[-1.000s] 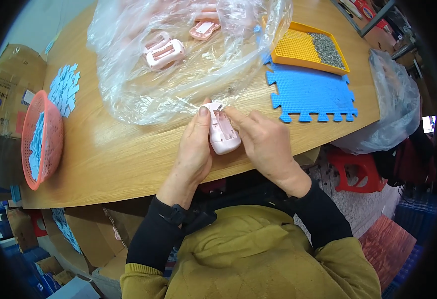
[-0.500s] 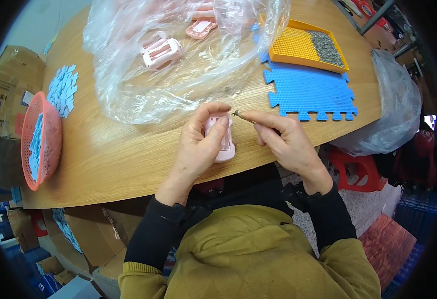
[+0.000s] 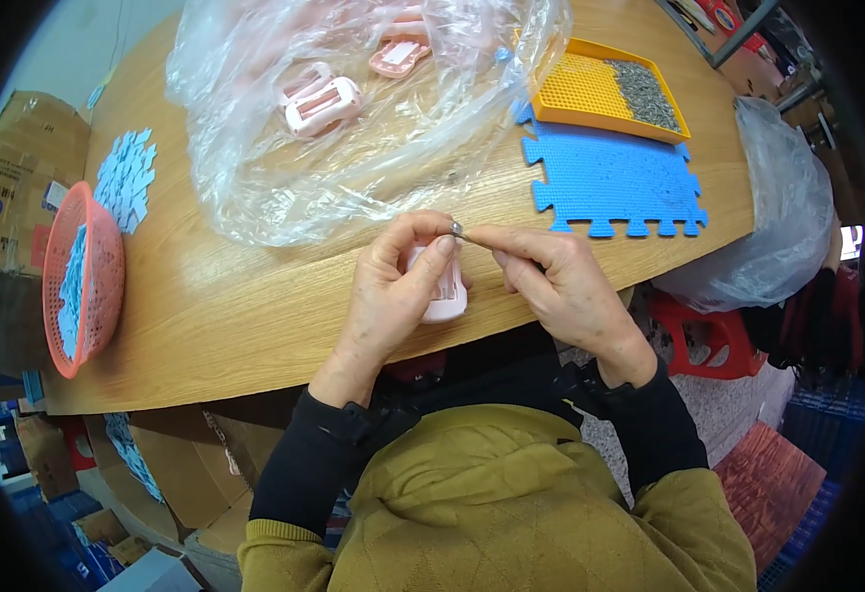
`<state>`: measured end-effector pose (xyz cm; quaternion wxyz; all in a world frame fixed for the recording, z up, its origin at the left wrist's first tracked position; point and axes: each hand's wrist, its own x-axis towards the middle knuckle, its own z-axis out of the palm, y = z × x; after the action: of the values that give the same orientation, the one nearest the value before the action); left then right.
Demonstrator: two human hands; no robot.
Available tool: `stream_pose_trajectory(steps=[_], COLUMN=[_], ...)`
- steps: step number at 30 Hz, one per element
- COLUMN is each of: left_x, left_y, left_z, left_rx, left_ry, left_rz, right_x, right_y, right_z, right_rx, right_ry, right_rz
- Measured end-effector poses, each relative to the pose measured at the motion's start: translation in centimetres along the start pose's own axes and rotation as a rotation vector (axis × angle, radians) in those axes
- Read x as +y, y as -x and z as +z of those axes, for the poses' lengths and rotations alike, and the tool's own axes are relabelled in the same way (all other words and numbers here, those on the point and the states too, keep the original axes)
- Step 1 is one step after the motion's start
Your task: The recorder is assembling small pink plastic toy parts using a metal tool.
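My left hand (image 3: 390,271) is closed around a pale pink plastic casing (image 3: 446,296) with a battery bay, above the near edge of the table. Its thumb lies over the casing's top part and hides some of it. My right hand (image 3: 558,271) pinches a small, thin metal piece (image 3: 457,230), whose exact kind is too small to make out. That piece touches or nearly touches the casing's upper end, beside the left fingertips.
A clear plastic bag (image 3: 284,202) with more pink casings (image 3: 322,106) spreads across the far table. At right, a yellow tray (image 3: 605,119) of small metal parts rests on a blue foam mat (image 3: 615,178). A coral basket (image 3: 107,286) and loose blue strips (image 3: 124,178) are at left.
My right hand has moved slightly left, bringing the small metal piece from beside the casing to its upper end. My left hand stays nearly in place, still holding the casing.
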<state>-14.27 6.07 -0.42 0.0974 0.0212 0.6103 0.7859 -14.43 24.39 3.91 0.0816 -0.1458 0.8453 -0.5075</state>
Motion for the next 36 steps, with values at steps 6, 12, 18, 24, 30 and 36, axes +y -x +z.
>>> stream_pose_trajectory(steps=[6, 12, 18, 24, 30, 36], left_x=[0.6, 0.3, 0.2, 0.2, 0.7, 0.6], left_y=[0.0, 0.0, 0.6, 0.8, 1.1, 1.4], left_z=[-0.1, -0.5, 0.0, 0.2, 0.0, -1.0], left_rx=[-0.011, 0.026, 0.042, 0.021, -0.094, -0.203], left_ry=[0.049, 0.083, 0.234, 0.212, 0.188, 0.390], left_rz=[-0.063, -0.076, -0.100, -0.056, -0.080, -0.189], right_x=[0.0, -0.4, -0.3, 0.5, 0.6, 0.1], right_y=[0.1, 0.1, -1.1, -2.0, -2.3, -2.9], right_z=[0.1, -0.1, 0.1, 1.1, 0.4, 0.0], right_rx=[0.037, 0.027, 0.075, -0.048, -0.061, -0.060], right_ry=[0.116, 0.352, -0.035, -0.520, -0.288, 0.195], right_rz=[-0.158, -0.199, -0.128, 0.046, 0.011, -0.301])
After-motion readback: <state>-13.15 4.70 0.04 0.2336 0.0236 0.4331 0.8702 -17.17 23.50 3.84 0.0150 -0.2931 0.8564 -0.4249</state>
